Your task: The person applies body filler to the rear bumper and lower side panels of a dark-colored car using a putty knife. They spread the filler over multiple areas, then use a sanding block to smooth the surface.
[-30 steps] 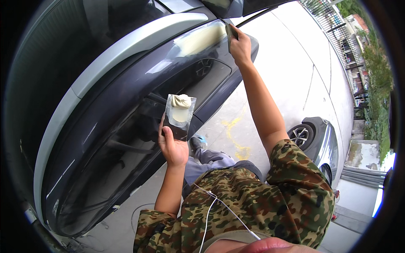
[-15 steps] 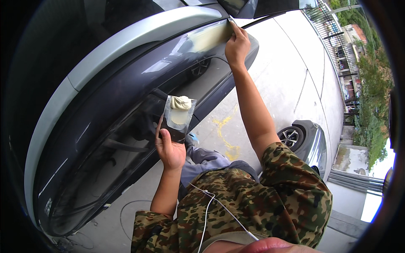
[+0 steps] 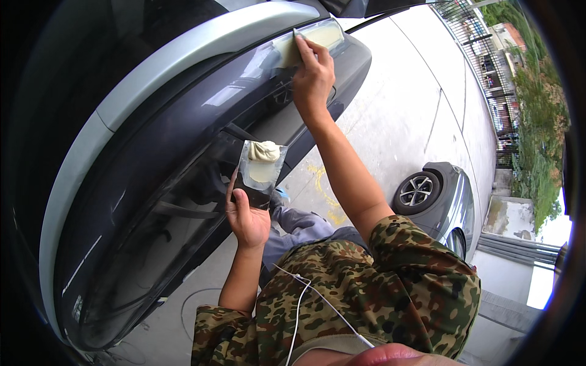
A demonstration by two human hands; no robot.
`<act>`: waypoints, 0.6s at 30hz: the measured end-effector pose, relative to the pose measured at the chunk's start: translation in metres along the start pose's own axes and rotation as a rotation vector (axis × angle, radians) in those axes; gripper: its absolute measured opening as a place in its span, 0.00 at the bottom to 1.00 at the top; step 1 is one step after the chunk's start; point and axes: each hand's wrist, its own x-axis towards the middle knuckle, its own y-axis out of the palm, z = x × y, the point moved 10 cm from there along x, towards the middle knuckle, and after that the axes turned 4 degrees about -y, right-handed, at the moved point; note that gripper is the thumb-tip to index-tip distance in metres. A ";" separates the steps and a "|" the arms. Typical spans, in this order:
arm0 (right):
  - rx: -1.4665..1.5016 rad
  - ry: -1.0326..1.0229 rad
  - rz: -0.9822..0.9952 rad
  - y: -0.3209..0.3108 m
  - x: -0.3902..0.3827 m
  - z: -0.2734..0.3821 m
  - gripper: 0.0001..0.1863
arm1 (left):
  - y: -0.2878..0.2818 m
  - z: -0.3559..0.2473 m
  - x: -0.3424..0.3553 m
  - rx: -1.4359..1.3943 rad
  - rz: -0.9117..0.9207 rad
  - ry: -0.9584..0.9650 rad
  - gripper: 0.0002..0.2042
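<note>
Nearest us, a white earphone cord (image 3: 298, 311) hangs over our camouflage shirt (image 3: 348, 277), well behind the fingers of both hands; ahead of it, our left hand (image 3: 249, 224) is closed on the near end of a flat palette (image 3: 279, 171), thumb on top; the palette's long axis runs away from the palm, leaning slightly right, and a lump of cream putty (image 3: 264, 151) sits at its far end, beyond the thumb.

Farther out, our right hand (image 3: 314, 82) reaches up and to the left, its fingers drawn together in a pinch on a thin spreader (image 3: 295, 35); it shows almost edge-on, its visible tip pointing away from us past the fingertips; the fingers cover so much of it that we cannot tell its full length; it lies at a cream patch (image 3: 328, 38) on the dark car body (image 3: 183, 128), the patch showing on both sides of the fingers while our hand blocks part of it.

Beyond the fingertips, a silver trim strip (image 3: 152, 70) curves along the car; well apart to the right of the fingers stand a second car's wheel (image 3: 417, 191) and, farthest, a barred fence (image 3: 482, 52).
</note>
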 end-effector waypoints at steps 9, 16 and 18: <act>0.018 -0.158 0.009 0.009 -0.021 0.058 0.28 | 0.000 -0.012 0.001 0.012 0.020 -0.006 0.25; 0.227 -0.045 0.029 -0.008 -0.012 0.030 0.25 | -0.004 -0.018 0.004 0.036 0.024 -0.002 0.26; 0.206 0.048 0.015 -0.008 0.004 -0.015 0.21 | -0.006 -0.019 0.003 0.035 0.017 0.010 0.26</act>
